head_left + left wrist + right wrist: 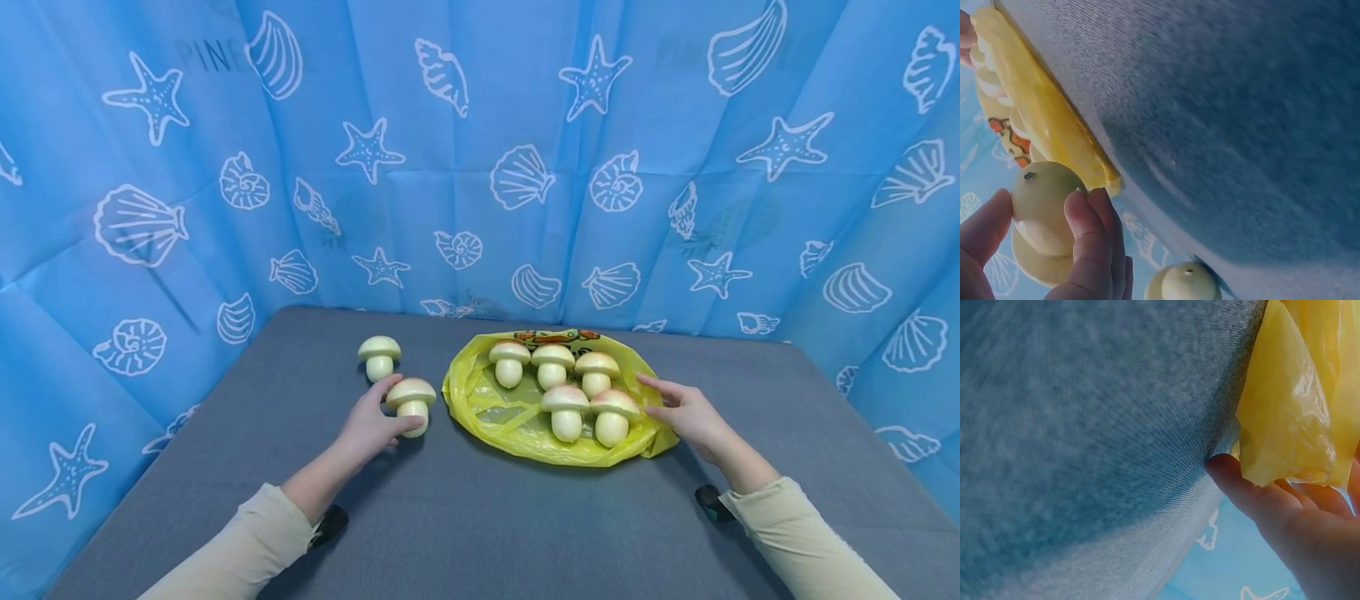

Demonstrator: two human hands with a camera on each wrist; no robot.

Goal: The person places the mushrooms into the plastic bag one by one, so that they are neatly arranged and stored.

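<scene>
My left hand (369,427) holds a pale toy mushroom (412,407) between thumb and fingers, just left of the yellow plastic bag (517,446). In the left wrist view, the mushroom's rounded stem end (1044,203) faces the camera, with a small dark mark on it. The bag lies spread wide, and several mushrooms (566,417) with pinkish caps stand in it. At the bag's right edge is my right hand (693,421), its fingers loosely extended against the side. From the right wrist, the bag's yellow film (1285,406) partly hides those fingers.
Another pale mushroom (379,360) stands on the grey table (525,533), behind the left hand. A blue curtain (480,150) with white shells and starfish hangs behind and around the table. Orange and black print (558,337) shows on the bag's far rim.
</scene>
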